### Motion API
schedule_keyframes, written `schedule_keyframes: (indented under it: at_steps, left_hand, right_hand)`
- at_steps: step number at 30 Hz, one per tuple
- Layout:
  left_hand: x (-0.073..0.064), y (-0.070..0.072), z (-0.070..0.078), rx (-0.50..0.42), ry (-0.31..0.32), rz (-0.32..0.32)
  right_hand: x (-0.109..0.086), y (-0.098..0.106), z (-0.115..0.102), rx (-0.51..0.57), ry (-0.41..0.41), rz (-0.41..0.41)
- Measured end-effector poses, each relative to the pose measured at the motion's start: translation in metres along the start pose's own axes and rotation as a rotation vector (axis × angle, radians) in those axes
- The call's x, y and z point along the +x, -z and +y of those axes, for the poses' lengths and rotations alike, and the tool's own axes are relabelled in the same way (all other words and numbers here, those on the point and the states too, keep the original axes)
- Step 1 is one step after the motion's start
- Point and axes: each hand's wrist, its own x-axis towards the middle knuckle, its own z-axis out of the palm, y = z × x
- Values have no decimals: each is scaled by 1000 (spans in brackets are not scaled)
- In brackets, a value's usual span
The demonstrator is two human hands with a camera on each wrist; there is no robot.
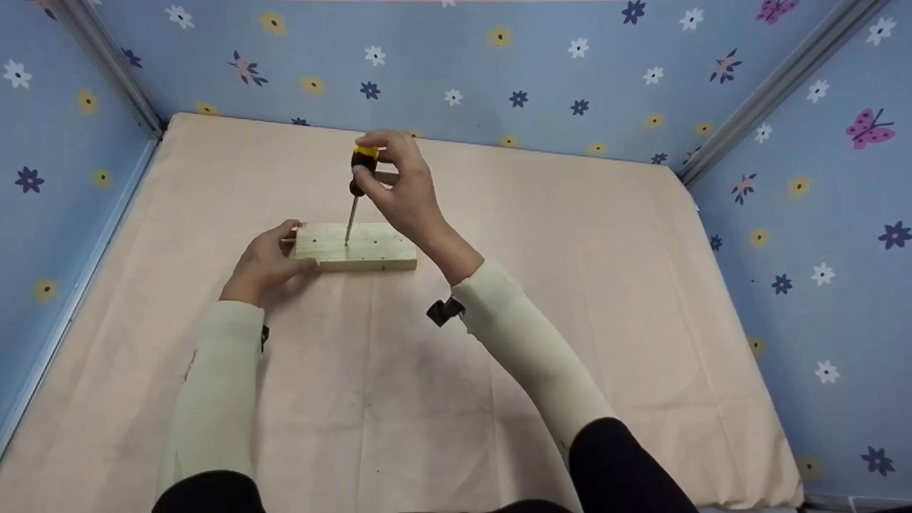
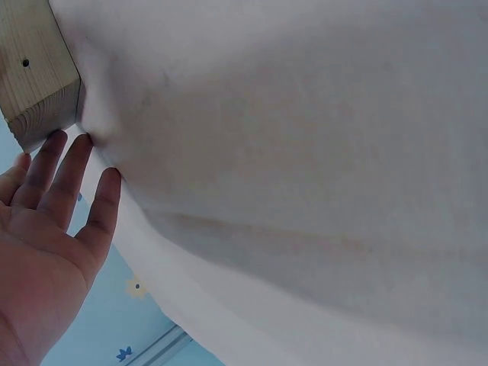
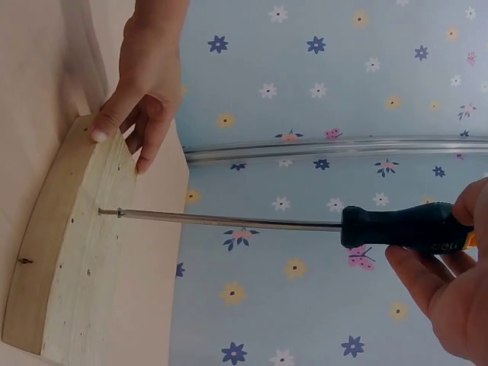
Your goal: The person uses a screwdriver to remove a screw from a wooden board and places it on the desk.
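Observation:
A pale wooden block [image 1: 395, 246] with several small dark holes lies on the cloth, left of centre in the head view. My left hand [image 1: 262, 262] holds its left end, thumb along the near edge and fingers at the far side. In my right hand [image 1: 407, 187] is a screwdriver [image 1: 364, 158] with a black and yellow handle, gripped near the top by thumb and fingers. Its shaft points down at the block's upper face. The right wrist view shows the tip meeting a screw [image 3: 110, 212] that stands partly out of the wood.
A pale pink cloth [image 1: 570, 285] covers the table. Blue flowered panels [image 1: 463, 64] enclose its back and sides, with metal posts at the corners. A small black device [image 1: 445, 311] sits at the right wrist.

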Motion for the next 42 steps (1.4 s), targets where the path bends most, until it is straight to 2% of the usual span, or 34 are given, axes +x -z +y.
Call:
schedule_keyframes:
  at_steps: [5, 10, 15, 18, 21, 26, 29, 33, 36, 39, 42]
  left_hand:
    - [1, 0, 1, 6, -7, -4]
    - [2, 0, 1, 30, -14, 2]
    - [0, 1, 2, 27, -25, 3]
    - [0, 1, 4, 24, -8, -3]
    - [1, 0, 3, 27, 3, -2]
    - [1, 0, 1, 25, -7, 4]
    - [0, 0, 1, 20, -5, 5]
    - [1, 0, 2, 25, -3, 8]
    - [1, -1, 2, 26, -2, 9]
    - [0, -1, 2, 24, -2, 7]
    - [-1, 0, 2, 27, -3, 4]
  right_hand:
    - [0, -1, 1, 11, -5, 60]
    - [-1, -1, 1, -18, -19, 40]
    - [-1, -1, -1, -99, 7, 60]
    - [-1, 2, -3, -157, 13, 86]
    - [0, 5, -5, -183, 0, 78]
    - [-1, 4, -2, -101, -21, 37]
    - [-4, 2, 0, -55, -23, 50]
    - [-5, 2, 1, -87, -7, 83]
    - [-6, 2, 0, -99, -4, 72]
    - [-6, 1, 0, -72, -11, 57]
    - [-7, -1, 0, -43, -15, 79]
